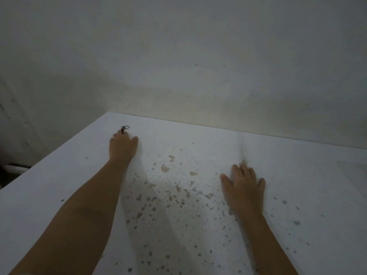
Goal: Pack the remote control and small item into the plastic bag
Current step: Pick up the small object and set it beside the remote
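Observation:
A small dark item with a little wire ring (124,128) lies near the far left edge of the white table (297,195). My left hand (123,146) is stretched out to it, palm down, with its fingertips closed on the item's dark end. My right hand (245,188) rests flat on the table at the near right, fingers apart and holding nothing. No remote control and no plastic bag is in view.
The tabletop carries many brownish chips and specks (174,191) between my two arms. A pale wall (198,66) rises straight behind the table's far edge. The table's left edge drops off to a dark floor area (12,169).

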